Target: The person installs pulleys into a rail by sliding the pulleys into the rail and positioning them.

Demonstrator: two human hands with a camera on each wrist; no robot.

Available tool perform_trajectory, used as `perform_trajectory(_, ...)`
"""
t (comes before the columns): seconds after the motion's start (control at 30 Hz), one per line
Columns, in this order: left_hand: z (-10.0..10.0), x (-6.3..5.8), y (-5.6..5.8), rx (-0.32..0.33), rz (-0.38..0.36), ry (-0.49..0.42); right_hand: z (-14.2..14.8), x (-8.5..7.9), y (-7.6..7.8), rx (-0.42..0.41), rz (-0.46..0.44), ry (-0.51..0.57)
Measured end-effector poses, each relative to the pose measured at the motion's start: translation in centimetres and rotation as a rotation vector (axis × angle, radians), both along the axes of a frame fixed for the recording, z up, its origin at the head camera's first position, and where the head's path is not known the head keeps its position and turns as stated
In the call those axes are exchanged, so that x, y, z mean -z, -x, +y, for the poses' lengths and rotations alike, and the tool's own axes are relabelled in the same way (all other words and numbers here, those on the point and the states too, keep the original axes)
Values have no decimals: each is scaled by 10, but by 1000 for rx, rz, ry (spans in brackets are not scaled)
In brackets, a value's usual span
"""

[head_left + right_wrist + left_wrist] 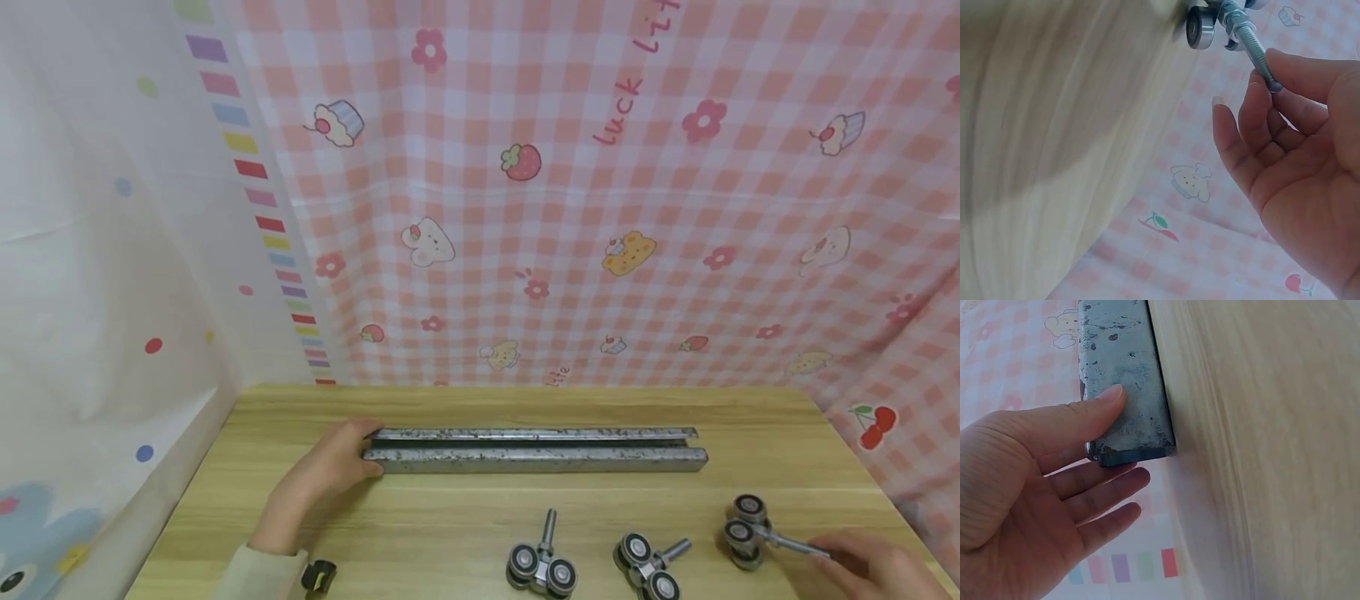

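Observation:
A slotted metal rail [536, 461] with dark-speckled, worn surfaces lies lengthwise across the wooden table. My left hand [330, 463] holds its left end; in the left wrist view the thumb presses the rail's [1124, 369] face, and the fingers pass behind or below its end. At the right, my right hand [873, 565] pinches the tip of a threaded bolt belonging to a roller trolley [745, 533]. Thumb and fingertips meet on that bolt [1252, 47] in the right wrist view, where the wheels are partly cut off.
Two more roller trolleys lie near the table's front, one at the middle [542, 570] and one right of it [647, 568]. A small black object [319, 575] is beside the left sleeve. Behind the wooden table [420, 533] hangs a pink checked cloth [480, 208].

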State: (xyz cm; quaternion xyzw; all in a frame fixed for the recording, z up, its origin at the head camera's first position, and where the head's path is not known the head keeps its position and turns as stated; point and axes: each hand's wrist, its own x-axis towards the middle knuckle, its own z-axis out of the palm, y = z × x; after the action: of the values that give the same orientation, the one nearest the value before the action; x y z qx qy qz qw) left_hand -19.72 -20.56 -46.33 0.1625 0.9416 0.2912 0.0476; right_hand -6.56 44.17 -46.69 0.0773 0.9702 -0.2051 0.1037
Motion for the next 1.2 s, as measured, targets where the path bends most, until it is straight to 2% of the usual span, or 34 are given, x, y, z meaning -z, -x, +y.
perform_trajectory(0.23, -1, 3, 0, 12, 14, -16, -14, -5, -1, 3, 124, 4)
perform_trajectory(0.8, -3, 3, 1, -13, -1, -9, -38, -9, 10, -27, 230, 5)
perform_trajectory(1.03, -3, 3, 0, -21, -4, -13, -45, 0, 11, -128, 462, 27)
perform_trajectory(1.2, -2, 3, 1, -26, -12, -10, -51, 5, 15, -174, 545, 53)
